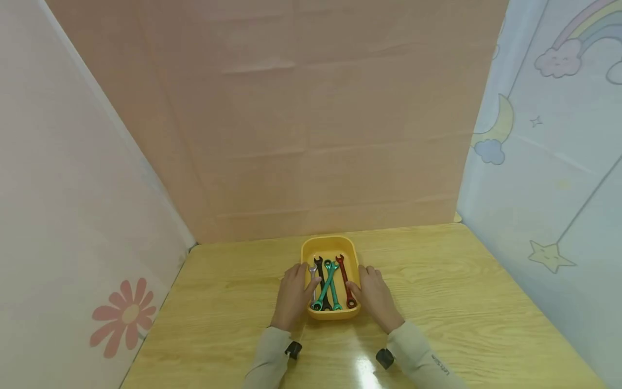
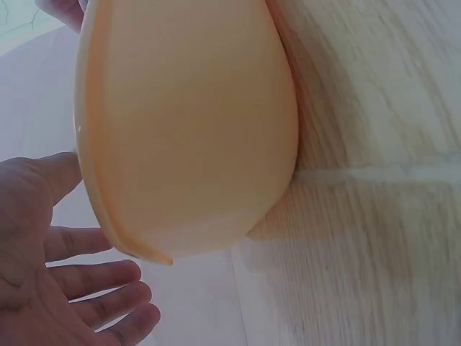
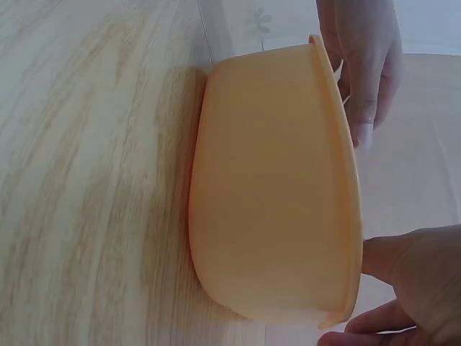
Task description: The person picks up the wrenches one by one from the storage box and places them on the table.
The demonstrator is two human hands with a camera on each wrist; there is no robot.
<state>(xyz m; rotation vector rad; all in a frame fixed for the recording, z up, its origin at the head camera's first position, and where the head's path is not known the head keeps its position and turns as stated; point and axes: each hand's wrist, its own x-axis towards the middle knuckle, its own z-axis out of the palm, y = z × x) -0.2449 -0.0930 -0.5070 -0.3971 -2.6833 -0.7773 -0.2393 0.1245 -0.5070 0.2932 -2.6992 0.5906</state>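
A yellow plastic bin (image 1: 329, 315) stands on the table between both hands. Inside lie a silver wrench (image 1: 313, 270), a black wrench (image 1: 320, 275), two green wrenches (image 1: 325, 286) crossing each other and a red wrench (image 1: 344, 276) along the right side. My left hand (image 1: 291, 294) holds the bin's left rim, thumb over the edge and fingers along the outer side. On the opposite rim, my right hand (image 1: 377, 296) grips the same way. The left wrist view shows the bin's plain side wall (image 2: 187, 130), with several left fingers stretched past the rim.
The wood-grain table (image 1: 233, 302) spreads around the bin. Behind it rises a pinkish-brown paper backdrop (image 1: 311, 119). A white sheet with a pink flower (image 1: 130, 313) borders the left, and one with a star (image 1: 549, 256) borders the right. Dark wrist straps (image 1: 385, 357) sit at the cuffs.
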